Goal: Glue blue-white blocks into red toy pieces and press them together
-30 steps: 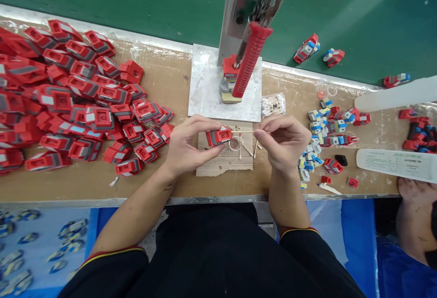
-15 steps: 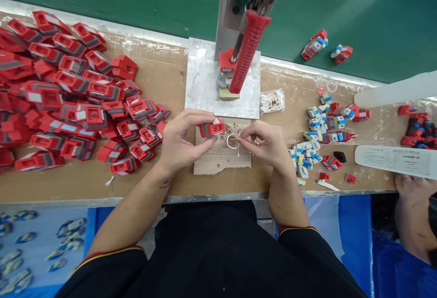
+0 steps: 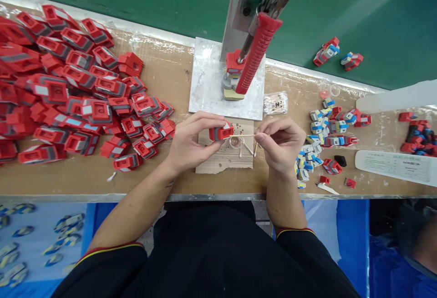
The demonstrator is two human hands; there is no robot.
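My left hand (image 3: pixel 191 143) is closed round a small red and grey toy part (image 3: pixel 221 132), held just above a scrap of cardboard (image 3: pixel 218 164). My right hand (image 3: pixel 282 143) pinches a thin wooden swab stick (image 3: pixel 244 135), which lies level with its tip touching the right side of the part. Under the stick a small clear round dish (image 3: pixel 235 142) rests on the cardboard, with two more swab sticks (image 3: pixel 247 149) beside it.
A hand press with a red handle (image 3: pixel 256 54) stands on a metal plate (image 3: pixel 208 88) behind my hands. A large heap of red parts (image 3: pixel 68 88) fills the left. Small blue, white and red pieces (image 3: pixel 327 125) lie right, beside a bag of swabs (image 3: pixel 275 103).
My right hand lifted the stick out of the dish and brought its tip back against the red part. The left hand kept hold of the part, shifting it slightly.
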